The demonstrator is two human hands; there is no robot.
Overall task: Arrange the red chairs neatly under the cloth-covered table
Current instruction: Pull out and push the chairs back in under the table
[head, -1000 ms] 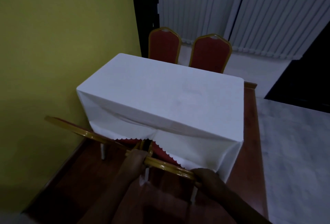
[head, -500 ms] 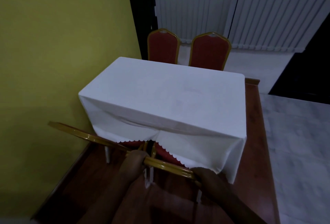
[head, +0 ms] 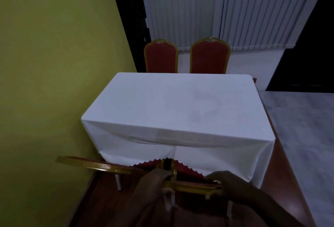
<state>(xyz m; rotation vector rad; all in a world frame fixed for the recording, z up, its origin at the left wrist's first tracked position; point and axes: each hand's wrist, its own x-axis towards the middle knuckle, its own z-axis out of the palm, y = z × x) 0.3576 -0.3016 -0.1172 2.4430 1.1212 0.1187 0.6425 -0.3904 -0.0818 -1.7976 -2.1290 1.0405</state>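
A table under a white cloth [head: 177, 107] fills the middle of the view. Two red chairs with gold frames stand at its far side, the far left chair [head: 160, 57] and the far right chair [head: 209, 57], only their backs showing. On the near side, the near right chair [head: 191, 188] is tucked under the cloth, its gold top rail showing. My left hand [head: 153, 181] grips the left end of that rail and my right hand [head: 229, 185] grips the right end. The near left chair [head: 97, 165] stands beside it, its rail angled out to the left.
A yellow-green wall [head: 54, 64] runs close along the left of the table. White vertical blinds [head: 216, 9] hang behind the far chairs. The table stands on a brown wooden platform [head: 282, 172], with grey floor [head: 307, 127] to the right.
The near right chair has slid further under the cloth with both hands on its rail. The view has swung so the table now faces me squarely.
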